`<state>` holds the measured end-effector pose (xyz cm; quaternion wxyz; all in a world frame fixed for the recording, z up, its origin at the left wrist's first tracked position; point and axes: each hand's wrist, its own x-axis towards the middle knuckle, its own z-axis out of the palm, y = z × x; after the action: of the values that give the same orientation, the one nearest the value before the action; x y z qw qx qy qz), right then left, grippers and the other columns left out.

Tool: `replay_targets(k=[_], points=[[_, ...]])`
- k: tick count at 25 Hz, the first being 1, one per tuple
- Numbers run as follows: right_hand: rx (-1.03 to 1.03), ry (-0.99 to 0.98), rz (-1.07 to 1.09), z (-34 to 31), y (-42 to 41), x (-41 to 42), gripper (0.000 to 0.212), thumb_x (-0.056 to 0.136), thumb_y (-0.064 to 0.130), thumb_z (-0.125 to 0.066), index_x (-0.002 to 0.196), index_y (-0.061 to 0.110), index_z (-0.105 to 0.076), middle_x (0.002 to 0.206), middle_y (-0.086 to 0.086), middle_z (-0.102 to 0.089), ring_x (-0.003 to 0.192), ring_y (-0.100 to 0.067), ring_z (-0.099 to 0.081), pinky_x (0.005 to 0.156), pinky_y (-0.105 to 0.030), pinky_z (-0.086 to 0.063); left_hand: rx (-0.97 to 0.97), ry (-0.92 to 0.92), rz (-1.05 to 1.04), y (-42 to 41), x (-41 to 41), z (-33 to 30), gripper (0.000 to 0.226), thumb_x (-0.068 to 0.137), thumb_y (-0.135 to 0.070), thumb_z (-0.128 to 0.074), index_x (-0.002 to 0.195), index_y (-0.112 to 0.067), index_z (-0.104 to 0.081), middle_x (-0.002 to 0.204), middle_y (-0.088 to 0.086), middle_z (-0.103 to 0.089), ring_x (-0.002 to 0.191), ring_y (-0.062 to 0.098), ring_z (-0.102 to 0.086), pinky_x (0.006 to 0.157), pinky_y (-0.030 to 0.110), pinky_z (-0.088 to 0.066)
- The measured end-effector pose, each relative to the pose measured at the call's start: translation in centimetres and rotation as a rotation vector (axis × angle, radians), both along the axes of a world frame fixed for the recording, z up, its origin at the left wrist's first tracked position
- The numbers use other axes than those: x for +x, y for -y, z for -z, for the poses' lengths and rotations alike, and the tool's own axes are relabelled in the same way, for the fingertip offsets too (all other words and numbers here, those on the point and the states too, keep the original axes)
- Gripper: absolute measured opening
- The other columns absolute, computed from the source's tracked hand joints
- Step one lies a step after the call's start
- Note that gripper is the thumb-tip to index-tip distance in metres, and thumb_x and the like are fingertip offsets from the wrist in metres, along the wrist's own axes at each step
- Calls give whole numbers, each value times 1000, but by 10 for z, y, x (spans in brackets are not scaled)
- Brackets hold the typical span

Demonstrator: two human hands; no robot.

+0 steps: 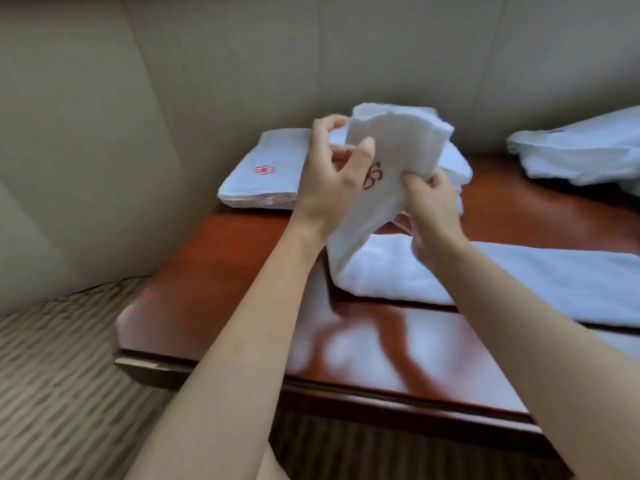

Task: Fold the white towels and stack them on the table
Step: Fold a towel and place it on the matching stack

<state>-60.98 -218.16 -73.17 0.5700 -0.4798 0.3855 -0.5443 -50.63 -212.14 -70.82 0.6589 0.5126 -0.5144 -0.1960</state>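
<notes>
A white towel with a red flower emblem is lifted above the glossy red-brown table. My left hand pinches its left edge with thumb and fingers. My right hand grips its lower right part. The towel's lower end drapes down onto a long flat white towel lying across the table to the right. A stack of folded white towels, with a red emblem on top, sits at the table's far left corner.
A loose heap of white cloth lies at the far right. Beige padded wall panels rise behind and to the left of the table. Striped carpet covers the floor at lower left.
</notes>
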Motion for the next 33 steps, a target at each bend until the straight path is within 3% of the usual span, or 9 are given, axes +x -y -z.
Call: replay_targets(k=[5,10,16,19,22,24,26,28,33], points=[[39,305,287,-17,27,-143,15,93,11,-47,100,20,-57,94,0,-69,82,-17,-68,67,-35,-59,274,1066,18,13,-61,62,89,73,-61,-46,150,-22,-22,145,4,-39,135,19,-33,105,33,-30],[360,-11,473,28,24,-257,19,95,11,-44,111,16,-52,126,-9,-57,85,-18,-61,69,-31,-52,509,1314,14,26,-97,84,65,89,-22,-50,148,-27,-23,148,7,-25,137,25,-24,102,38,-34],[410,-181,567,55,31,-294,55,77,-12,-52,128,6,-48,117,-9,-60,104,-27,-62,54,-32,-58,549,1194,46,19,-105,94,61,89,-5,-41,147,-24,-30,151,13,-22,131,32,-31,107,38,-32],[323,-490,628,58,32,-290,67,64,3,-63,127,4,-42,124,-12,-54,115,-33,-55,88,-40,-52,610,1122,4,18,-107,93,58,91,-8,-39,147,-24,-32,147,14,-28,127,35,-38,102,37,-33],[275,-976,651,55,26,-286,61,84,3,-60,137,7,-30,137,-23,-34,121,-40,-43,96,-40,-39,672,1065,-44,16,-107,87,52,91,-14,-40,143,-23,-38,130,16,-46,114,39,-49,94,38,-39],[218,-1224,652,54,21,-283,57,85,6,-60,135,13,-33,137,-23,-28,124,-40,-36,98,-45,-36,749,817,126,19,-102,76,42,90,-16,-47,131,-23,-51,125,4,-55,102,30,-58,89,35,-45],[126,-1373,622,51,22,-277,51,85,11,-60,131,13,-40,138,-21,-28,127,-37,-32,100,-46,-32,850,233,346,19,-100,63,19,88,-25,-59,106,-30,-61,114,-9,-57,94,17,-59,83,32,-50],[97,-1402,542,42,18,-267,48,87,17,-59,132,13,-43,139,-19,-30,130,-35,-29,103,-46,-29,773,-52,291,21,-104,66,11,83,-27,-67,94,-27,-63,108,-1,-62,90,16,-56,74,28,-47],[-12,-1094,336,10,-8,-233,41,88,24,-59,127,13,-53,133,-18,-48,127,-32,-41,102,-36,-34,380,-46,-47,15,-128,26,22,78,0,-56,91,-18,-58,102,0,-54,98,20,-52,75,26,-45]])
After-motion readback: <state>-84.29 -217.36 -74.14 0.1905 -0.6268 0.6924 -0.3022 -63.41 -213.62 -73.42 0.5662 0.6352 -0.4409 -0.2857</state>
